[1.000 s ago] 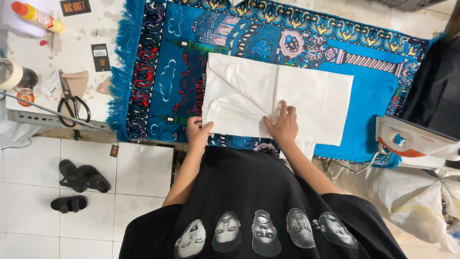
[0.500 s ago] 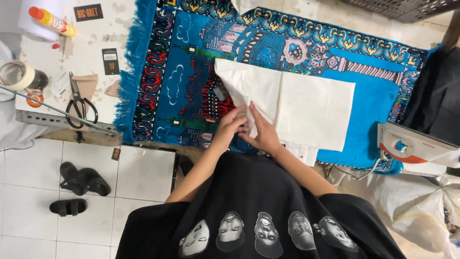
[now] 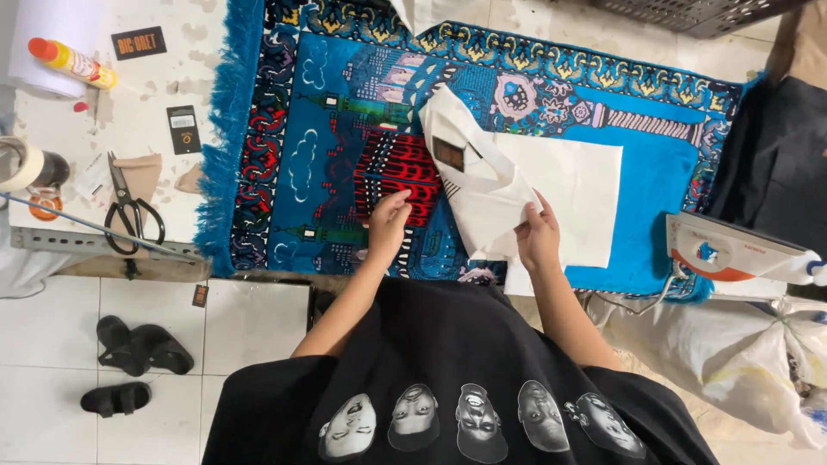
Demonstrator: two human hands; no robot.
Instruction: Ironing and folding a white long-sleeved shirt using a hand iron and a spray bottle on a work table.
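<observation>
Your right hand (image 3: 538,237) pinches the white cloth's (image 3: 564,194) fold; left hand (image 3: 389,220) rests loosely curled (holding nothing) — fold may skew, iron (image 3: 732,254) at three o'clock.

A white cloth (image 3: 551,185) is lying on a blue patterned rug (image 3: 327,164) that is covering the bench (image 3: 146,95). The right hand (image 3: 538,234) is pinching the cloth's near folded edge, its grip closing on the fabric, while the left hand (image 3: 389,220) is resting on the rug just beside it, fingers curled. A dark patch, possibly a label, is showing on the cloth's turned-up flap. Scissors (image 3: 129,211) are lying on the bench, well apart, and an iron (image 3: 732,254) is sitting at the rug's right edge.
</observation>
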